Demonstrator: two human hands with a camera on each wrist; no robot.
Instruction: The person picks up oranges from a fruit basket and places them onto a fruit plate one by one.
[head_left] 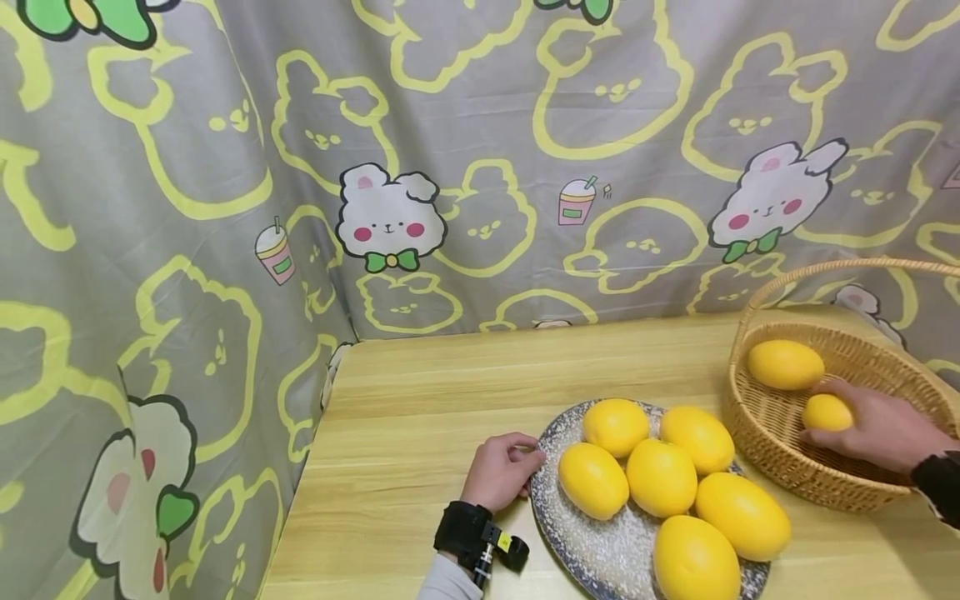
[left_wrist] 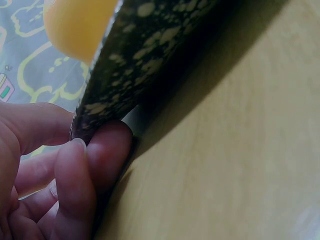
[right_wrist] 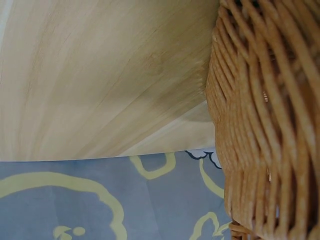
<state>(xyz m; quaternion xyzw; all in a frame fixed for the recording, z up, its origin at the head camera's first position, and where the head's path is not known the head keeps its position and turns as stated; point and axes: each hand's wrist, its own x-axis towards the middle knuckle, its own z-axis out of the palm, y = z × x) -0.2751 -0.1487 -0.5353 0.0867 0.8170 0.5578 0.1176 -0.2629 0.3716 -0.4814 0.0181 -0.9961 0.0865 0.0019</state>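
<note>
We read no writing anywhere; the small yellow tag on our black wrist strap [head_left: 480, 537] is too small to make out. Nearest us, at six o'clock on the pale wooden table [head_left: 420, 417], our left hand [head_left: 501, 472] curls its fingers [left_wrist: 75, 190] round the nine o'clock edge of the speckled blue-grey ceramic plate [head_left: 592, 550], pinching the rim between thumb and fingertips. The plate carries six smooth yellow lemons [head_left: 662, 477] packed touching one another. At three o'clock stands the round woven wicker basket [head_left: 780, 467] with its arched handle, just beside the plate. Our right hand [head_left: 877, 429] reaches inside it, fingers wrapped about a small yellow lemon [head_left: 827, 412]; a larger yellow lemon [head_left: 785, 364] lies beyond it at the basket's far wall. At twelve o'clock hangs a grey curtain printed with yellow rabbit outlines [head_left: 480, 150].
</note>
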